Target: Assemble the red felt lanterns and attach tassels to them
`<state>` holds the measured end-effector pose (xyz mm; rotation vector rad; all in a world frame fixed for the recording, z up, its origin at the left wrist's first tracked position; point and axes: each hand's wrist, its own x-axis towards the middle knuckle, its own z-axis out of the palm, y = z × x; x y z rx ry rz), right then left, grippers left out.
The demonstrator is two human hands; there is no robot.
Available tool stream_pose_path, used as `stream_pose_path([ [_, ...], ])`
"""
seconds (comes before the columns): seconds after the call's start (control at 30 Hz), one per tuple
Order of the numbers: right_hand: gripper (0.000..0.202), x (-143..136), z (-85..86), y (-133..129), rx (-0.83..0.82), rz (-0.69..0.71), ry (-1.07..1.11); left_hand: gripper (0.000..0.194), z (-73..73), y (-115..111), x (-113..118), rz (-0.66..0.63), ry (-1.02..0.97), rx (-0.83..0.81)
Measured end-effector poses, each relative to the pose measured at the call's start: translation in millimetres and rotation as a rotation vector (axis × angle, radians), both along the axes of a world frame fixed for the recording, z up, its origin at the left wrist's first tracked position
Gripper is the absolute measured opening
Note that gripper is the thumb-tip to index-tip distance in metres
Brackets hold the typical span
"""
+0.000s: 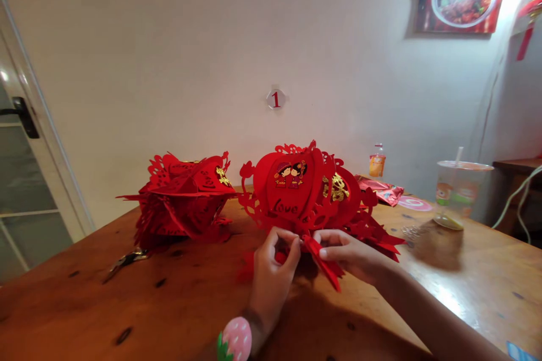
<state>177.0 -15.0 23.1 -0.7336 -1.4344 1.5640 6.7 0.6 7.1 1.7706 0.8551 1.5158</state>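
A red felt lantern (265, 180) with a cartoon couple, "love" lettering and gold characters stands on the wooden table (190, 310) in front of me. At its lower front edge, my left hand (275, 262) pinches thumb and forefinger together; what is between the fingertips is too small to make out. Close beside it, my right hand (345, 249) grips a folded red felt strip (328, 271) that slants down from the lantern's base. Another red felt lantern (186, 203), partly folded with layered panels, lies to the left.
Scissors or pliers (127, 259) lie at the left, their kind unclear. Toward the right are a red wrapper (383, 190), a small orange-labelled bottle (377, 162) and a clear plastic cup (461, 192) with a straw. A wall (190, 67) rises behind the table.
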Motion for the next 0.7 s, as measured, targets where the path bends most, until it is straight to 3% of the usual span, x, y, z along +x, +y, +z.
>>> stream_pose_path([
  [0.23,0.021,9,3.7,-3,0.006,-0.084,-0.051,0.009,2.4,-7,-2,0.043,0.192,0.175],
  [0.43,0.035,42,4.8,4,0.089,-0.169,0.144,0.006,-2.2,-7,1,0.052,0.225,0.259],
  [0.6,0.024,95,29.0,0,0.381,-0.634,0.4,0.007,-6.6,-13,5,-0.039,0.325,0.3],
  [0.7,0.016,120,34.2,-5,0.53,-0.844,0.53,0.008,-9.0,-15,8,-0.092,0.37,0.31],
])
